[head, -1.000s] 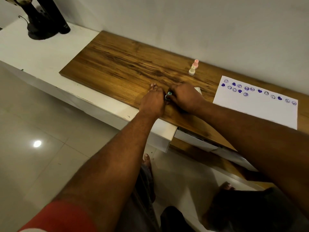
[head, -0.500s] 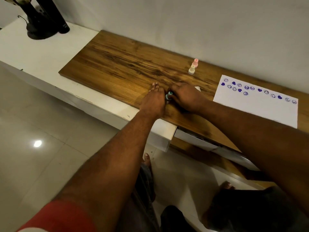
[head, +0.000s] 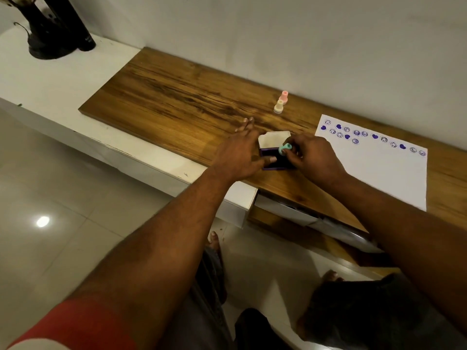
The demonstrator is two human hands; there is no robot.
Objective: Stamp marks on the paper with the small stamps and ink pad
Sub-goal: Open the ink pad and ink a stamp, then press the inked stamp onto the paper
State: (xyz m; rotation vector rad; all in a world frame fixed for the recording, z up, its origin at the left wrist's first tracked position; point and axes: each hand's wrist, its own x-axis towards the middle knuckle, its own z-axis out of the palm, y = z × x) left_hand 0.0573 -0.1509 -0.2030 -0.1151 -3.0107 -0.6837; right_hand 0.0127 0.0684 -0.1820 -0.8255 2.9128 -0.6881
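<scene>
1. Over the ink pad [head: 271,161], the right hand [head: 314,157] pinches a teal stamp [head: 285,149]; the left hand [head: 240,157], fingers spread, touches the ink pad's left side;
2. The paper [head: 379,170] lies rightward, nearest the right hand; its long axis runs along the counter [head: 177,102];
3. A pink stamp [head: 284,96] and a yellow stamp [head: 279,106] stand behind.

— What carries it all?
— A wooden tabletop [head: 177,97], set on a white ledge [head: 63,79] against a pale wall [head: 278,34].
— And at the far left?
— A black stand [head: 50,34] on the ledge; below, glossy floor tiles [head: 63,173] catch a light's glare [head: 43,221].
</scene>
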